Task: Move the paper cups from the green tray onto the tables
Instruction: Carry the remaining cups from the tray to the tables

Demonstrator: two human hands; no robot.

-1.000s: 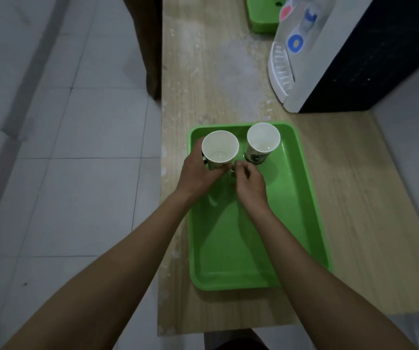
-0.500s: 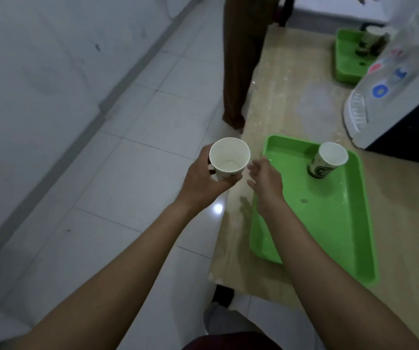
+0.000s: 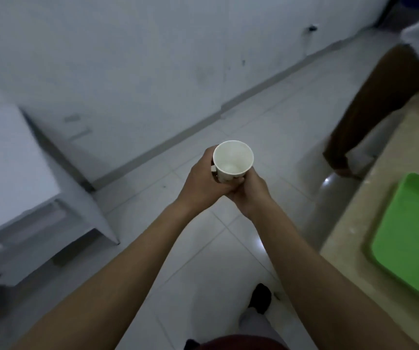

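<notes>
Both hands clamp one paper cup (image 3: 233,159): left hand (image 3: 204,184) wraps its side, right hand (image 3: 250,192) under its base. Risk: squeezing too hard w/ thin walls could crush it over the floor (image 3: 198,261).

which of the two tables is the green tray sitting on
The wooden table at the right edge carries the green tray. The white table on the left shows nothing on the part in view.

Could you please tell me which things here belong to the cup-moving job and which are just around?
Part of the job:
paper cup, held by left hand and right hand
green tray
wooden table
white table

Just around:
another person's leg
wall
</notes>
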